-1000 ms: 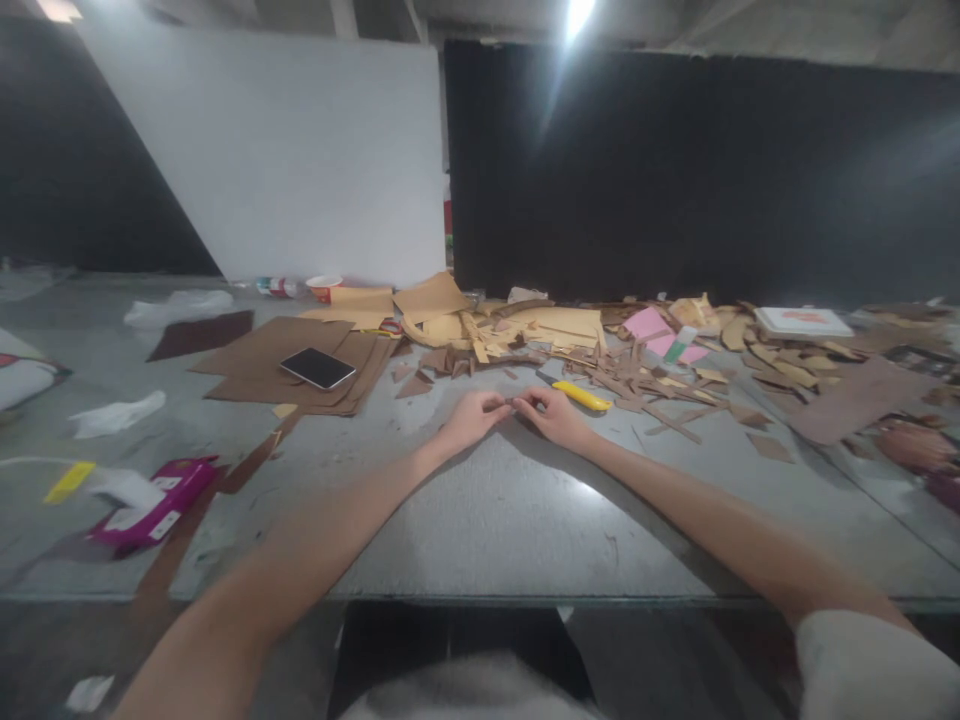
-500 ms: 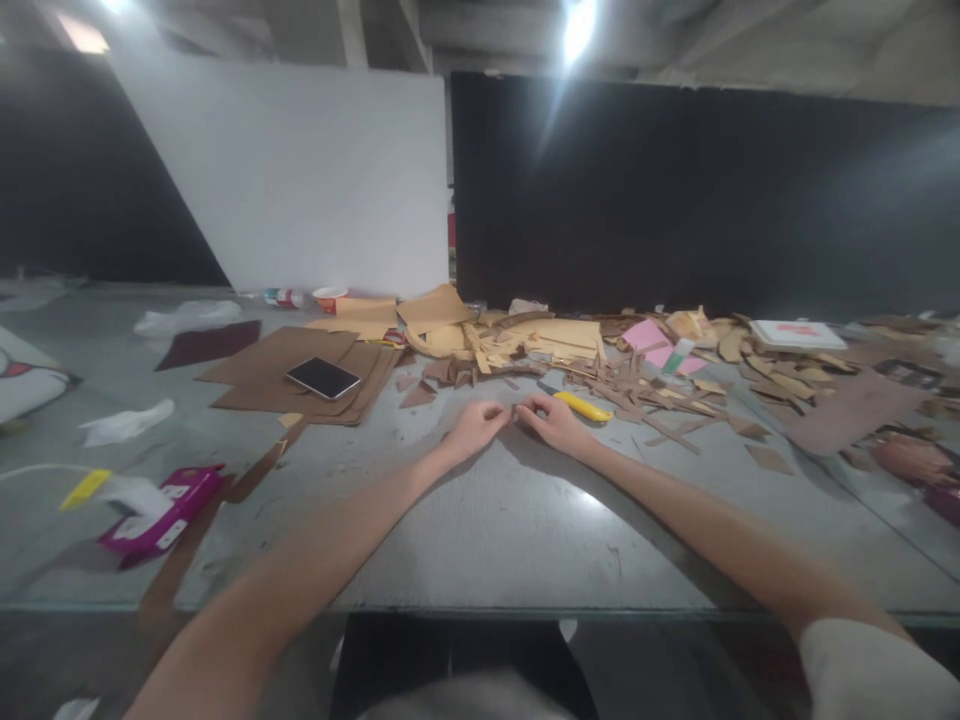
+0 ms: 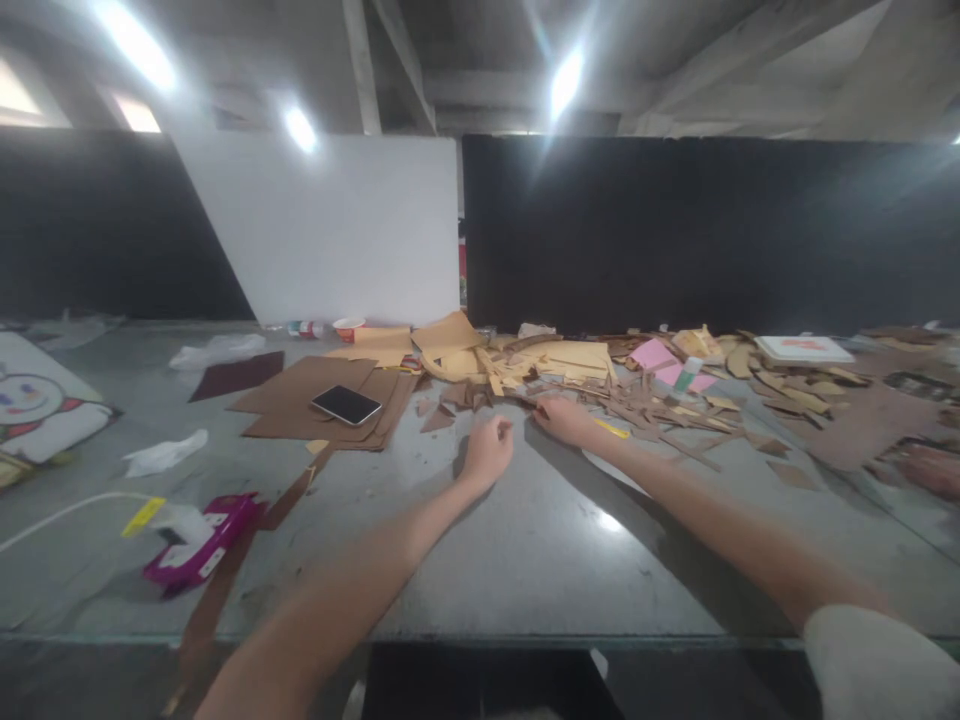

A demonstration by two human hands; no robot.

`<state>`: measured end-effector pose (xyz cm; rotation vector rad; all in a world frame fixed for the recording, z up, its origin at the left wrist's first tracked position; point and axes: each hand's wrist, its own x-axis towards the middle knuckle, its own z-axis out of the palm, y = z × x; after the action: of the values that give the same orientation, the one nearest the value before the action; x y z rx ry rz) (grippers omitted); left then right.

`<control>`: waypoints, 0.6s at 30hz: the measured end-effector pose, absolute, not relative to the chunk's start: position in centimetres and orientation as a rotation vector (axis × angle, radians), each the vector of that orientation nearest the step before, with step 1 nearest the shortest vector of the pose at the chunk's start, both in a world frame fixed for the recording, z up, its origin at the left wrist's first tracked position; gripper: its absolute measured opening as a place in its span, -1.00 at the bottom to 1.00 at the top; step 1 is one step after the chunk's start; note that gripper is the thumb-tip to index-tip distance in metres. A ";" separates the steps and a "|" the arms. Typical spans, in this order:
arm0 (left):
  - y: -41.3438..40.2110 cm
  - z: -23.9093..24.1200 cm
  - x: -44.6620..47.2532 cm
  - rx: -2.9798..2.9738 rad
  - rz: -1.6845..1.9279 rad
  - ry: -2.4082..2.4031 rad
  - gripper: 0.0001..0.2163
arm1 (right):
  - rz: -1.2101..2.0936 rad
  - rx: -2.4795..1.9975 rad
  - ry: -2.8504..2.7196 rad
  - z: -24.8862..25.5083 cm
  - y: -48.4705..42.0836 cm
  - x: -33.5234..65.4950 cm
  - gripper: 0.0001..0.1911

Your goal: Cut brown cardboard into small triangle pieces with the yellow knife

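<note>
My left hand is raised a little over the grey table, its fingers curled into a pinch; anything between them is too small to make out. To its right and slightly farther off, my right hand reaches to the near edge of the brown scraps, thumb and fingers drawn together. What its fingertips hold, if anything, I cannot make out. Just past my right wrist lies a yellow-handled tool, mostly hidden behind that hand and forearm. The two hands are apart.
Brown sheets with a phone on top lie to the left. A purple pack sits nearer the front. Tan offcuts, pink paper and a white box line the back, before upright panels.
My hands, close together before, have moved apart. The right one has gone toward the scraps and now covers much of the yellow-handled tool. The view has tilted upward.
</note>
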<state>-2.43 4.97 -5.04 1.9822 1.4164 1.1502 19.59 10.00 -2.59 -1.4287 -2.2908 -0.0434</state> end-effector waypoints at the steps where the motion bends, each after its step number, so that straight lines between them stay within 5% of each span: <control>1: 4.8 -5.0 -2.4 2.047 1.133 1.500 -0.80 | -0.042 -1.433 -2.304 -2.7 8.8 19.5 -0.82; 7: 3.9 -4.9 -1.6 2.118 0.979 1.762 -0.80 | -0.054 -1.310 -2.379 -2.7 2.1 18.7 -0.83; 11: 3.9 -4.6 -1.7 2.097 1.037 1.772 -0.67 | 0.264 -1.053 -2.394 -2.0 0.3 18.0 -0.77; 18: 5.6 -4.8 -2.6 1.718 1.237 1.379 -0.91 | 0.661 -0.975 -1.841 -2.8 0.5 18.2 -0.63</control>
<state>-2.60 5.55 -4.81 1.7183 1.3792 1.2375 18.20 0.52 -2.80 -0.9747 -1.8409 0.6607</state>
